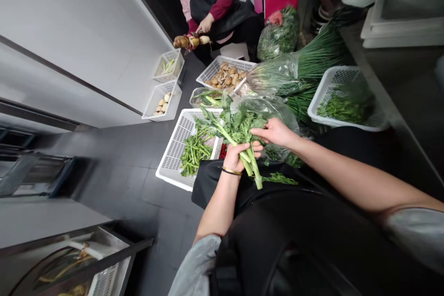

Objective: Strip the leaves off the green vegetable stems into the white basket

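Observation:
My left hand (235, 157), with thin bands at the wrist, is closed around the thick pale stems of a bunch of leafy green vegetables (239, 129). The cut stem ends point down toward my lap, while the leafy tops lean up and away. At the right side of the bunch, my right hand (275, 132) pinches its leaves between thumb and fingers. Just left of my hands, a white perforated basket (172, 150) contains trimmed green stalks (194, 152). Some red chillies (223, 151) show partly behind my left hand. A loose green sprig (280, 178) lies on my black apron.
Opposite, a person (218, 4) holds a root vegetable and a tool. Baskets of mushroom-like brown pieces (227, 76) and white roots (162, 104) stand nearby. Bagged long green stalks (298, 64) and a basket of greens (347, 101) lie right, beside a metal counter (391, 97).

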`<state>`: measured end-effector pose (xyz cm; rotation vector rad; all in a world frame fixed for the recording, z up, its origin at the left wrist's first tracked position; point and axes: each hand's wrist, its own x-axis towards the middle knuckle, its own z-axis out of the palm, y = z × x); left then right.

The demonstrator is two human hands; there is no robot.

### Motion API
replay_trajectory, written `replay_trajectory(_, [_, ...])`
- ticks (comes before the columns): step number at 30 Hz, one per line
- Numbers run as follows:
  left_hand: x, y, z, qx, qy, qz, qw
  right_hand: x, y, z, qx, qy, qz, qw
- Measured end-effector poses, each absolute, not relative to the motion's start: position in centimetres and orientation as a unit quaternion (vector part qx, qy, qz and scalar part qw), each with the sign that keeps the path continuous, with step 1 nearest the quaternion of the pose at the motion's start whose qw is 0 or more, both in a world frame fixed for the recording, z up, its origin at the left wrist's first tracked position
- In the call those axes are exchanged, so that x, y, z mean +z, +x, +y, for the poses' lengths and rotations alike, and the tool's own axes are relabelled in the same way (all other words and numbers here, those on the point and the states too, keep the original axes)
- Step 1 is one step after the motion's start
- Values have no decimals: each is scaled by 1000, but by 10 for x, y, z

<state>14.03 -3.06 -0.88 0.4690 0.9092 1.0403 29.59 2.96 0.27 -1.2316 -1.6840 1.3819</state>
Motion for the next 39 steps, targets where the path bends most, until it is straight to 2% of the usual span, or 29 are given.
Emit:
replay_trajectory(7, [-15, 160, -37, 470, 189, 417, 755, 1, 319, 22, 563, -502, -481, 446])
replay_trajectory(12, [-17, 169, -34, 553, 171, 451, 679, 6, 301, -4, 527, -413, -569, 477])
replay_trajectory(17, [-12, 146, -26, 581, 187, 468, 638, 17, 315, -18, 651, -345, -487, 469])
replay_trajectory(20, [-11, 146, -29, 568, 219, 442, 659, 11, 317, -6, 674, -401, -419, 458])
replay_trajectory(22, [-12, 153, -33, 565, 233, 424, 669, 1, 311, 6, 671, -439, -443, 402])
replay_trajectory(25, [-12, 164, -39, 561, 231, 430, 669, -11, 299, 20, 630, -462, -523, 341])
replay_trajectory(29, [-11, 168, -49, 534, 223, 444, 684, -13, 293, 25, 501, -528, -580, 367])
replay_trajectory(32, [-11, 166, -54, 537, 231, 477, 656, -4, 294, 9, 374, -535, -645, 398])
replay_trajectory(36, [-12, 157, -51, 582, 225, 476, 620, 12, 300, -21, 402, -368, -736, 402])
replay_trajectory(39, [-13, 156, -53, 583, 255, 478, 605, 17, 304, -15, 404, -450, -708, 364])
